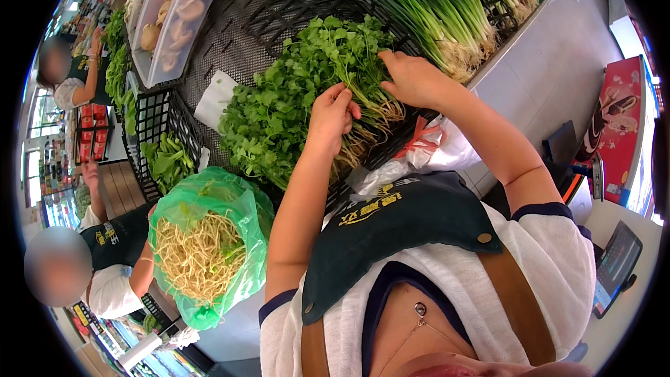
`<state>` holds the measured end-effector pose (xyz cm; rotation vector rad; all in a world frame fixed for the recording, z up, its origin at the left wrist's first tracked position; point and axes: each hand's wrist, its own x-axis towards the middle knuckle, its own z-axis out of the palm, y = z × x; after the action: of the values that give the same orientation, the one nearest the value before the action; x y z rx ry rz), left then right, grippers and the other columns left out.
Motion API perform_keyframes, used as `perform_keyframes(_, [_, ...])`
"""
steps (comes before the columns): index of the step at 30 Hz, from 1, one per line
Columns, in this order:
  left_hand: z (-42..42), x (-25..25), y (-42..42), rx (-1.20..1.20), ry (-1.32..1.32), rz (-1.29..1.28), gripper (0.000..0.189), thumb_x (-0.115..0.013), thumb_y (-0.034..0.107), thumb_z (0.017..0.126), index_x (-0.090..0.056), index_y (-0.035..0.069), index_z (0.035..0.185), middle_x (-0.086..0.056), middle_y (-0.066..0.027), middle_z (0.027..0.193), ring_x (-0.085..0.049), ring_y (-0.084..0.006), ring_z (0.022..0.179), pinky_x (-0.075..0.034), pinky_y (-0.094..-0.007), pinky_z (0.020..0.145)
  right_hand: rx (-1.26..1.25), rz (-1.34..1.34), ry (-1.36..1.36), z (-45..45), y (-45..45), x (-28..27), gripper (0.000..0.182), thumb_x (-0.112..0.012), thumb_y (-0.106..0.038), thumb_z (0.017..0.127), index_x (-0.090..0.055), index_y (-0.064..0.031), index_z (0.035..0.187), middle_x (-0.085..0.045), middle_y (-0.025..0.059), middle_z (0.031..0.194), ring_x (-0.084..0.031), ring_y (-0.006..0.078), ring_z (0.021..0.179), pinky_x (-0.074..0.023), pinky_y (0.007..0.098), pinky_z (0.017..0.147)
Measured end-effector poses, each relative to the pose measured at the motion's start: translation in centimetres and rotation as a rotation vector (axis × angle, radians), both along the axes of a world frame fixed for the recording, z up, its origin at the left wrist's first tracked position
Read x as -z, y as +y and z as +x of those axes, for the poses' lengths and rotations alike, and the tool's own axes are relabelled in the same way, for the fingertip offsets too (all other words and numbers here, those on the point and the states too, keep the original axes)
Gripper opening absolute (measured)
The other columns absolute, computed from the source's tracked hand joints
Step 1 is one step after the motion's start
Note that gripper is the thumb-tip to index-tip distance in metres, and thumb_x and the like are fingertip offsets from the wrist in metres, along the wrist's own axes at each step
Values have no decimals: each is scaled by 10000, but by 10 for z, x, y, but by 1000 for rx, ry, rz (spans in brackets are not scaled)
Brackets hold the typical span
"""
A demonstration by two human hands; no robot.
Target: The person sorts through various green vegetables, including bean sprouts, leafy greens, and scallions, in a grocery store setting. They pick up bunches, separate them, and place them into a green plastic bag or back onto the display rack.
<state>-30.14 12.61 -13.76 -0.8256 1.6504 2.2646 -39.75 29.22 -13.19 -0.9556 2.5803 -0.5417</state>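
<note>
A large heap of fresh coriander [277,110] lies before me, leaves to the left and thin roots [361,149] toward me. My left hand [333,115] is over the stems, thumb and forefinger pinched on a coriander stem. At the right edge of the heap is my right hand [413,78], touching the stems with thumb and forefinger apart. Whether it grips any stems I cannot tell. Beneath the heap shows a black plastic crate. A white plastic bag with a red tie [421,139] rests at its near right edge.
Spring onions [419,5] lie beyond my right hand. A clear tub of mushrooms [178,26] stands at the far left. Nearer are a black crate [167,110] with leafy greens and a green bag of pale roots [209,262]. Two other people in aprons are at the left.
</note>
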Motion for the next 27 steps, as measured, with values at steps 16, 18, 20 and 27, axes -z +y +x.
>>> perform_keyframes(16, [-2,-10,15,503,381,-1390,485,-471,79,817,-488,230,1278,-622,-172,730,-610,-349,665,-478,-461,597,-256,80,54,27,-13,16,502,-590,-195,811,-439,-50,1268,-502,153,1182,-475,314,1099,-425,390,917])
perform_keyframes(18, [-9,-7,13,561,292,-1449,474,-464,77,814,-500,206,1268,-633,-172,746,-620,-344,678,-488,-450,602,-248,77,40,27,-11,15,476,-586,-209,816,-459,-56,1249,-505,152,1171,-492,313,1072,-435,397,902])
perform_keyframes(20, [-11,-3,12,579,237,-1487,462,-459,74,810,-513,182,1255,-642,-174,760,-630,-341,692,-496,-445,607,-219,17,7,25,-4,10,418,-575,-217,821,-503,-65,1204,-527,165,1128,-522,321,1025,-447,403,878])
perform_keyframes(27, [-4,-2,8,562,146,-1487,458,-460,73,805,-526,170,1248,-646,-188,778,-636,-338,699,-502,-446,619,23,-213,71,-2,-1,-2,293,-532,-150,843,-569,-59,1119,-562,179,980,-573,357,899,-458,416,820])
